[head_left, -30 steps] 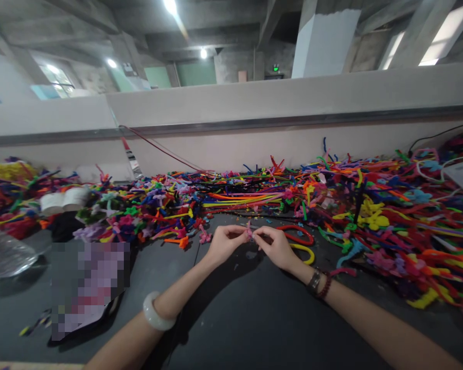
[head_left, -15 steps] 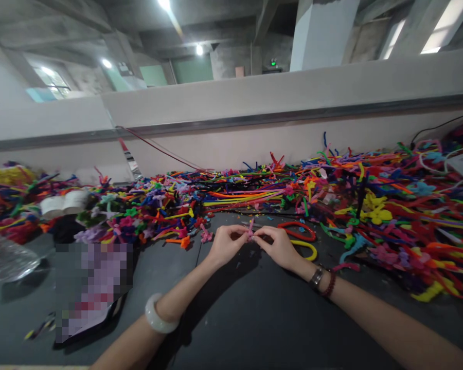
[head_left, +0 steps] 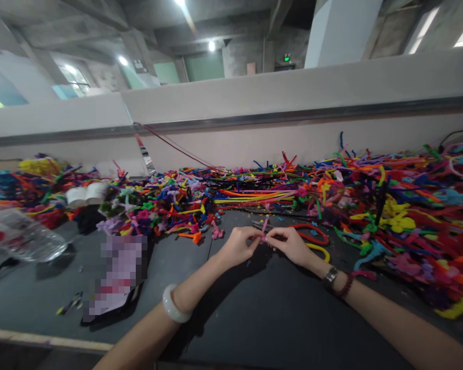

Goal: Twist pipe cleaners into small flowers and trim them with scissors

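Observation:
My left hand (head_left: 237,245) and my right hand (head_left: 291,245) meet above the dark grey table (head_left: 34,293), their fingertips pinching a small pink pipe-cleaner piece (head_left: 264,230) between them. Its lower end is hidden by my fingers. Just beyond my right hand lie a red pipe-cleaner loop (head_left: 312,233) and a yellow pipe-cleaner loop (head_left: 319,251). A pale jade bangle (head_left: 175,304) circles my left wrist. A dark wristwatch (head_left: 331,276) and a beaded bracelet (head_left: 345,286) sit on my right wrist.
A long heap of multicoloured pipe-cleaner shapes (head_left: 386,205) runs along the low wall (head_left: 293,139). At the left lie a crumpled clear plastic bag (head_left: 23,236), white rolls (head_left: 87,194) and a pixelated, obscured item (head_left: 119,272).
The whole view has shifted, with the table and heap lying further right and lower in the frame. Both hands still pinch the pink piece, with little visible change in their grip.

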`<act>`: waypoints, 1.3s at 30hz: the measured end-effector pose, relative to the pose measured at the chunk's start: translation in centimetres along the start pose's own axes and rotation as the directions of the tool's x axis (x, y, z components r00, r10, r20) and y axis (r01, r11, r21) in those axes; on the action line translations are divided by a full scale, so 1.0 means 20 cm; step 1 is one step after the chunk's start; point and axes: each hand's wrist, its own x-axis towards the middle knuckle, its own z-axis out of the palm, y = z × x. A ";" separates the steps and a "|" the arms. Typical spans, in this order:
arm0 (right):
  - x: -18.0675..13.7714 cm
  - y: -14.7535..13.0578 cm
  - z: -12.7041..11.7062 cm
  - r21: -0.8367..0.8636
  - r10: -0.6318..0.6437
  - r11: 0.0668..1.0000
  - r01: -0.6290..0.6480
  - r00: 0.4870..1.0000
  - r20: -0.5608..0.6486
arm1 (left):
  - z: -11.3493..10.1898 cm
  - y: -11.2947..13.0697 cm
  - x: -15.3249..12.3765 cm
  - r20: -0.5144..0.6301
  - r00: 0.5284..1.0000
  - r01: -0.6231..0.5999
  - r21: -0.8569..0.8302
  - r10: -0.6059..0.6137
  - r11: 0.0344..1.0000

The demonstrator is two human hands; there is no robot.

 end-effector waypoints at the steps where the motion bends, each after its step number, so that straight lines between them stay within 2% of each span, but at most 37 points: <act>1: 0.01 0.00 0.00 0.007 0.001 1.000 -0.001 1.000 0.000 | 0.01 0.00 0.00 -0.017 1.000 0.022 -0.027 -0.022 0.999; 4: 0.01 -0.01 0.01 -0.010 -0.006 1.000 0.006 1.000 -0.031 | 0.04 -0.02 0.02 -0.063 0.982 0.159 -0.225 -0.178 0.961; 7: 0.01 -0.02 0.02 -0.085 -0.039 0.996 0.030 0.993 -0.112 | 0.08 -0.03 0.02 -0.082 0.938 0.264 -0.462 -0.337 0.847; 9: 0.00 -0.01 0.04 -0.177 -0.109 0.981 0.077 0.978 -0.177 | 0.10 -0.04 0.02 -0.105 0.909 0.289 -0.539 -0.404 0.791; 11: -0.01 -0.01 0.05 -0.261 -0.186 0.957 0.130 0.961 -0.203 | 0.11 -0.03 0.02 -0.120 0.897 0.295 -0.552 -0.424 0.780; 14: -0.02 -0.01 0.06 -0.329 -0.255 0.927 0.182 0.947 -0.197 | 0.09 0.00 0.01 -0.163 0.917 0.256 -0.456 -0.363 0.852; 17: -0.03 -0.02 0.06 -0.370 -0.295 0.906 0.204 0.932 -0.209 | 0.06 0.04 0.00 -0.211 0.955 0.151 -0.253 -0.207 0.956; 23: -0.04 -0.03 0.07 -0.415 -0.364 0.871 0.263 0.913 -0.187 | 0.04 0.05 -0.01 -0.222 0.975 -0.020 0.012 0.022 1.000; 27: -0.05 -0.03 0.07 -0.411 -0.373 0.871 0.268 0.906 -0.199 | 0.04 0.06 -0.01 -0.226 0.972 -0.053 0.054 0.064 0.997; 31: -0.04 -0.02 0.08 -0.388 -0.366 0.883 0.265 0.905 -0.216 | 0.04 0.06 0.00 -0.232 0.972 -0.029 0.044 0.038 0.999; 39: -0.05 -0.02 0.07 -0.404 -0.362 0.873 0.274 0.918 -0.159 | 0.06 0.02 0.00 -0.225 0.969 -0.081 0.090 0.100 0.993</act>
